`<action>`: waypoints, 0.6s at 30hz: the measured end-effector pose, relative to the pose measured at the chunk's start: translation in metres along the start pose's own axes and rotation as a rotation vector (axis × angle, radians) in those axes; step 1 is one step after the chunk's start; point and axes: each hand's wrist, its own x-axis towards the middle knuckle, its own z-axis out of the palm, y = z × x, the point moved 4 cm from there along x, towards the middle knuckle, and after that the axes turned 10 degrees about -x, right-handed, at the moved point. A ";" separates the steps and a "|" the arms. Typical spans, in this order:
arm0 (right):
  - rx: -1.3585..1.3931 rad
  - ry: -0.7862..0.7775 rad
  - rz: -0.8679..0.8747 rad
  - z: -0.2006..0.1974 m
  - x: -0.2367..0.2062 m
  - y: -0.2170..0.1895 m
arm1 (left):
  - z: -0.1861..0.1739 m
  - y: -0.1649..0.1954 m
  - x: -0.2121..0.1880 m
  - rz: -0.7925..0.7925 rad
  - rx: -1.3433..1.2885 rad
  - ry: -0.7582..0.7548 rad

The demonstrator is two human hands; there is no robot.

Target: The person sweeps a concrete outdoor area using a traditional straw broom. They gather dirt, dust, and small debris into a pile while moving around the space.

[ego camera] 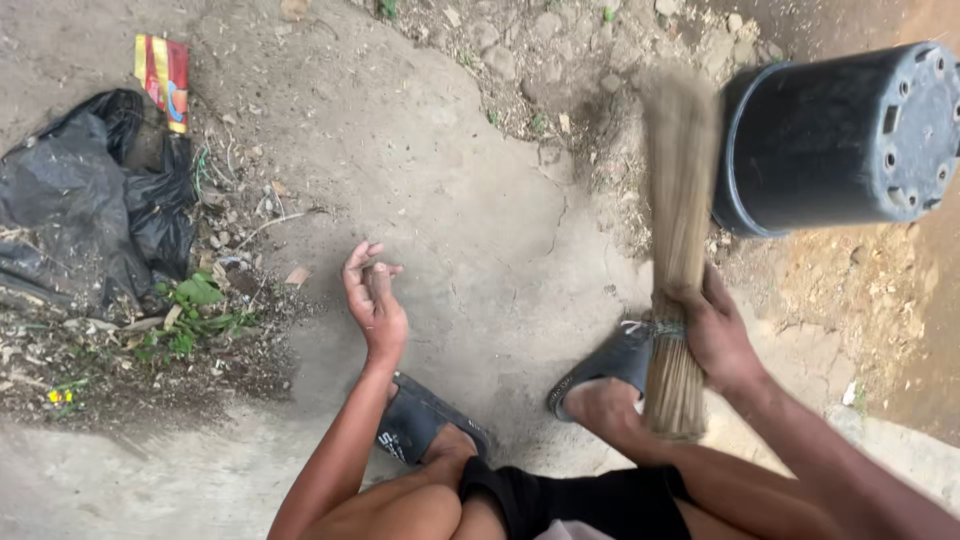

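Sweeping bare dirt ground (450,200) — outdoors, littered

Red-yellow wrapper (163,80) beside black bag (90,195)

Person squats on bare ground (460,200), feet in sandals (425,420) below centre. Right hand (715,335) grips a broom bundle (678,260) just right of the right foot, bristle tips away from the body. Pot (840,140) lies on its side, right of the bristles. Left hand (373,300) hangs above the left foot, touching nothing. Plastic bag (90,200) far left; wrapper (163,80) beyond it, weeds (195,310) nearer.
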 end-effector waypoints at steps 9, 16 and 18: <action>-0.223 -0.222 0.189 0.088 -0.056 0.031 | -0.015 0.004 0.014 0.011 -0.005 0.138; -0.030 -0.192 0.027 0.072 -0.099 0.022 | -0.010 0.005 0.005 0.020 0.020 0.096; 0.066 0.010 0.137 0.053 -0.081 0.041 | -0.011 0.007 0.006 0.007 0.046 0.092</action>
